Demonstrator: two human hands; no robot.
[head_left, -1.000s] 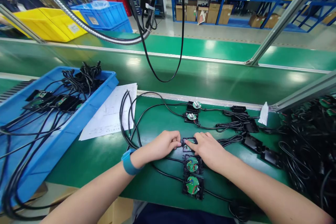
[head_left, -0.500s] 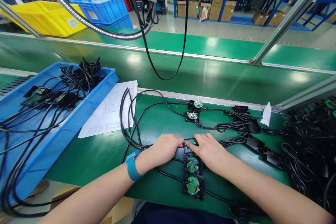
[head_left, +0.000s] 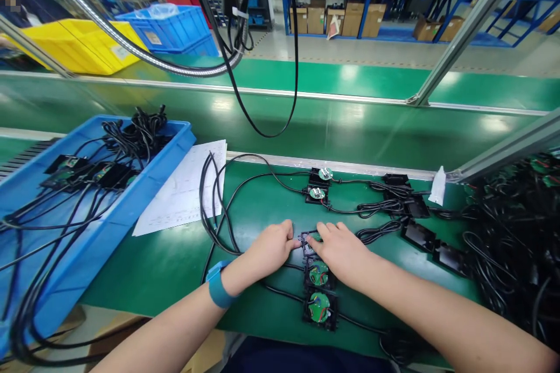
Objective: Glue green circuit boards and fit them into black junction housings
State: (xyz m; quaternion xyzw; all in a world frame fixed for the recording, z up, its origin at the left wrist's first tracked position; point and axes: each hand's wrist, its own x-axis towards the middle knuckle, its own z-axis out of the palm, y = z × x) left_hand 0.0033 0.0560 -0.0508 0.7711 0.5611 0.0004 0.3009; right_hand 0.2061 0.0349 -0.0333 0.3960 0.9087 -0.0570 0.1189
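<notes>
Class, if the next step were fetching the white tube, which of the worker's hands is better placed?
Probably the right hand: it is nearer the white tube, on that same side, while the left hand would have to reach past it. Both are busy at a small black case.

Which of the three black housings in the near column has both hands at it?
The farthest housing, right hand over its right side and left hand at its left edge. The middle one and nearest one show more green board.
</notes>
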